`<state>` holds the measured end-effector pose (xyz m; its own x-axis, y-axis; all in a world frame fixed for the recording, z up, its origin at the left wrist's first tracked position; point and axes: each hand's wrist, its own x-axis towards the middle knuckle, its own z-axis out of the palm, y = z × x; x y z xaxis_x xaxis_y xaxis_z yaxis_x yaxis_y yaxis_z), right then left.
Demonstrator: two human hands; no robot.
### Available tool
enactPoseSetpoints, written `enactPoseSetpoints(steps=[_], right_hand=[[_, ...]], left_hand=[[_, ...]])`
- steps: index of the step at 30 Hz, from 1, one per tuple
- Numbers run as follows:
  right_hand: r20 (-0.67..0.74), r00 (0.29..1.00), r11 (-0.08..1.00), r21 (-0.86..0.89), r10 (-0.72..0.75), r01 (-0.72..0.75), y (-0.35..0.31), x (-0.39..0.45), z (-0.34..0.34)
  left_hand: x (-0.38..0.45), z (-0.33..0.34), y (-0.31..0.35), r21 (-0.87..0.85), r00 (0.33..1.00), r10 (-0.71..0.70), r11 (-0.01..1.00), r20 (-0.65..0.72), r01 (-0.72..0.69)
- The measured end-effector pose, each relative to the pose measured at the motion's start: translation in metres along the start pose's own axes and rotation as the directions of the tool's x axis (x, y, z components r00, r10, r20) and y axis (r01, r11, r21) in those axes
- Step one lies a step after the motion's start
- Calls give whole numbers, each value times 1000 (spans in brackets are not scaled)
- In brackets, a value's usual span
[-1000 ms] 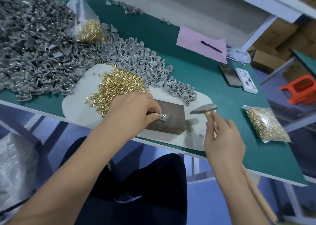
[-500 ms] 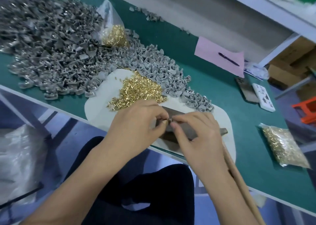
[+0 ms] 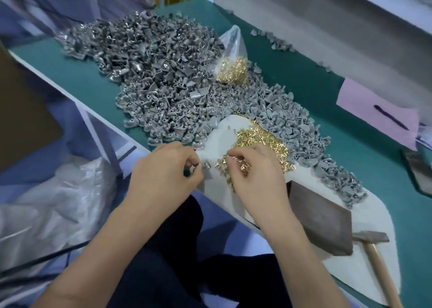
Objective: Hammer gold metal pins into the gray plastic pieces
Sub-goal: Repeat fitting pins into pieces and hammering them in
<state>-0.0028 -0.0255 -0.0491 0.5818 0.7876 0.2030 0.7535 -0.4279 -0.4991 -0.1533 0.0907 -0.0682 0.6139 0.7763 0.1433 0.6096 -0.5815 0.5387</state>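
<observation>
Head view: right hand (image 3: 254,179) sits nearest the gold pins (image 3: 261,141), fingers curled into the heap; left hand (image 3: 163,174) pinches a gray piece (image 3: 207,165) just beside; hammer (image 3: 371,237) lies untouched.

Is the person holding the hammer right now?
No, the hammer lies on the white mat beside the brown block, away from both hands.

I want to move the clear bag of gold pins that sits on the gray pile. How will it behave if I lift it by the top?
The clear bag looks thin and crumpled, so it will probably be floppy. Its gold pins fill only the bottom, so it would likely sag and hang bottom-heavy. The top seems loose, not tied; pins might spill if it tips.
</observation>
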Motion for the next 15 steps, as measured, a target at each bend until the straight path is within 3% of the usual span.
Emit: enactPoseSetpoints(steps=[7, 15], right_hand=[[54, 998, 971, -238, -20, 32, -10, 9, 10], [58, 995, 923, -372, -79, 95, -19, 10, 16]], left_hand=[[14, 7, 1, -16, 1000, -1, 1000, 1, 1], [31, 5, 1, -23, 999, -35, 999, 37, 36]])
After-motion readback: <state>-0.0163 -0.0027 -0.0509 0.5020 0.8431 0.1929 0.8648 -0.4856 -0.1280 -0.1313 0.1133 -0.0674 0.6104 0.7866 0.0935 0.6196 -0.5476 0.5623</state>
